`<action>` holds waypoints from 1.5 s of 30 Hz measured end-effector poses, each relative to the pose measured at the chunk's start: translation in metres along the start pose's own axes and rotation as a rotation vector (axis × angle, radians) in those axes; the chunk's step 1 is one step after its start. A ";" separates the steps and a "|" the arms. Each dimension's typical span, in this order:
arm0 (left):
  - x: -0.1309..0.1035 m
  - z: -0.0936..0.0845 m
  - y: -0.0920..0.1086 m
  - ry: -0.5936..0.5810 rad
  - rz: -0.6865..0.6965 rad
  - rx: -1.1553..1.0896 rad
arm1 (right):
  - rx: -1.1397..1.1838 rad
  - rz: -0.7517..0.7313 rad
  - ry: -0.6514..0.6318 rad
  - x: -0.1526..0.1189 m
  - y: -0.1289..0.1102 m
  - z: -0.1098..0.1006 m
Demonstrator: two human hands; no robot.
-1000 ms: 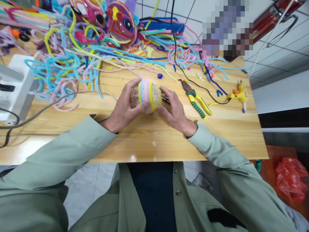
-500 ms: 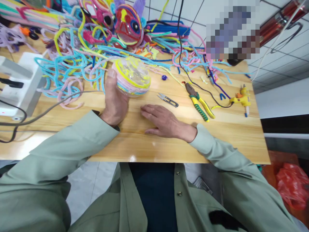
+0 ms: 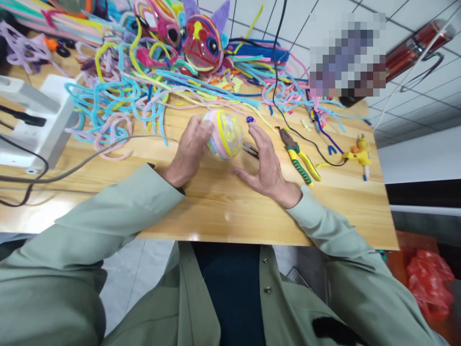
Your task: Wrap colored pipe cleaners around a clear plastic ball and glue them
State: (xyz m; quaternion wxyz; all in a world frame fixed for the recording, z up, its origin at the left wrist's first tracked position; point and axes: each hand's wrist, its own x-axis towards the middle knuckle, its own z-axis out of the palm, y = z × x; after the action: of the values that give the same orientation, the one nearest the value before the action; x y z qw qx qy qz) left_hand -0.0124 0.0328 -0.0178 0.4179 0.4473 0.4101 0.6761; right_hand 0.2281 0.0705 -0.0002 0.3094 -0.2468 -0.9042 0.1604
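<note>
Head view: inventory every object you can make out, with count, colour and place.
Striped ball: one, yellow and pink bands, centre
Snips: one, dark, right of ball
Pliers: one, yellow and green handles, right of snips
Small piece: one, purple, beyond snips
Glue gun: one, yellow, table right
Fuzzy strips: many, mixed colours, table back
Face figures: two, multicoloured, table back
Boxy device: one, white, table left
Cables: several, black and grey, across table
Table: one, light wood, centre
Cylinder: one, red, upper right
Plastic bag: one, red, lower right
Jacket: one, green, bottom
Left hand: one, bare, gripping ball
Right hand: one, bare, open beside ball
</note>
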 end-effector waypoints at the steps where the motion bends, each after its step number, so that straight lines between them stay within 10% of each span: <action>1: -0.004 0.000 0.003 -0.046 0.024 0.152 | 0.009 -0.013 0.009 -0.002 -0.001 0.003; 15: -0.020 -0.006 0.019 -0.416 0.145 0.545 | 0.143 0.107 0.059 -0.009 -0.003 0.007; 45: -0.018 -0.001 0.020 -0.338 0.131 0.587 | 0.191 0.097 -0.059 -0.010 -0.001 0.013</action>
State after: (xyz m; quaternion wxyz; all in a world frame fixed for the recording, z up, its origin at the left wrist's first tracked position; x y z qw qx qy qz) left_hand -0.0131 0.0090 -0.0041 0.2892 0.6795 0.4827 0.4709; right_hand 0.2267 0.0629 -0.0142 0.2965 -0.2546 -0.8807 0.2677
